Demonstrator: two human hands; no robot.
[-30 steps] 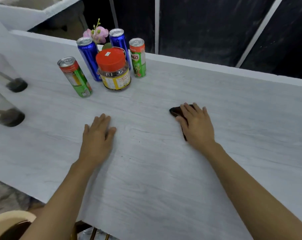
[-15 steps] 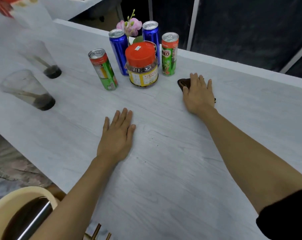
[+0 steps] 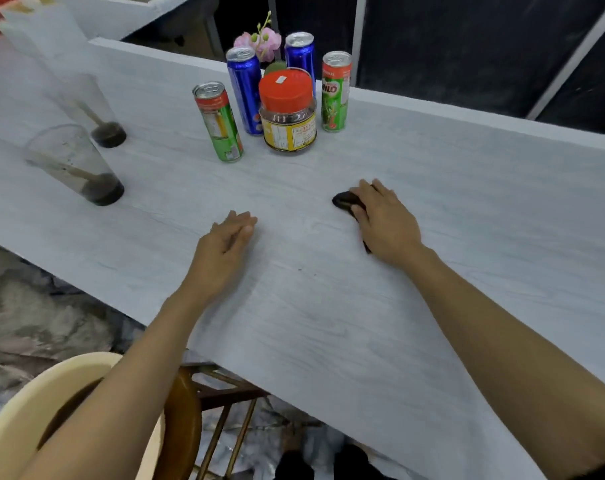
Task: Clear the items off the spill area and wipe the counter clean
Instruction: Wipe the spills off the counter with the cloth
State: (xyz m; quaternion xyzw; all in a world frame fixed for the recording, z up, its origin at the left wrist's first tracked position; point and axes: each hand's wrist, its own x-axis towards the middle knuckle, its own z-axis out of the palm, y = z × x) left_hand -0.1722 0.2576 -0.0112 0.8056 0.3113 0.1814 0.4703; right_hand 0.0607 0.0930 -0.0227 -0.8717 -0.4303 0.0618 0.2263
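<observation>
My right hand (image 3: 384,221) presses flat on a dark cloth (image 3: 344,200) on the pale wood-grain counter (image 3: 328,323); only the cloth's left tip and a sliver by my wrist show. My left hand (image 3: 223,252) rests palm down on the counter to the left, holding nothing. At the back stand a green and red can (image 3: 219,123), two blue cans (image 3: 245,90), a Milo can (image 3: 335,91) and a jar with an orange lid (image 3: 287,112).
Two clear plastic cups with dark dregs and wooden sticks (image 3: 76,164) (image 3: 93,109) stand at the left. A pink flower (image 3: 259,41) sits behind the cans. A cream basin (image 3: 27,407) and a wooden stool (image 3: 186,420) are below the counter's near edge.
My right hand has slid the cloth back toward me and away from the cans. My left hand stays planted on the counter. My head has shifted a little.
</observation>
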